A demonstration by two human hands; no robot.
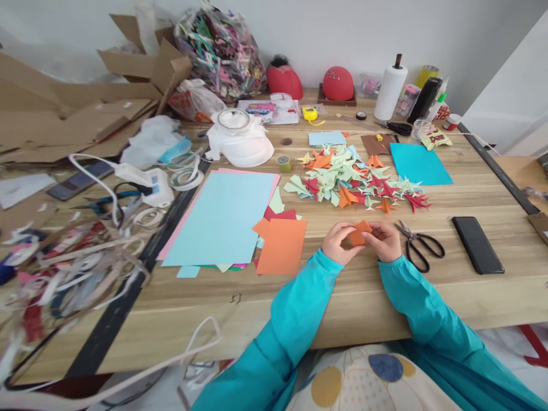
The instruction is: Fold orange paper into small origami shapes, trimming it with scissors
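Between my two hands is a small folded square of orange paper (359,233), held just above the wooden table near its front. My left hand (337,242) pinches its left side, and my right hand (384,241) grips its right edge between thumb and fingers. Left of my hands lies a larger orange sheet (282,248), partly over red and green pieces. Beyond them is a heap of folded paper shapes (342,174) in green, orange, red and blue. Black-handled scissors (419,242) rest close to my right hand.
A stack of light blue and pink sheets (226,214) lies left of centre. A black phone (478,244) is at the right, with a turquoise sheet (422,164) behind it. Tangled ribbons (94,268) and a cardboard box (77,108) crowd the left; a white power strip (149,181) sits among them.
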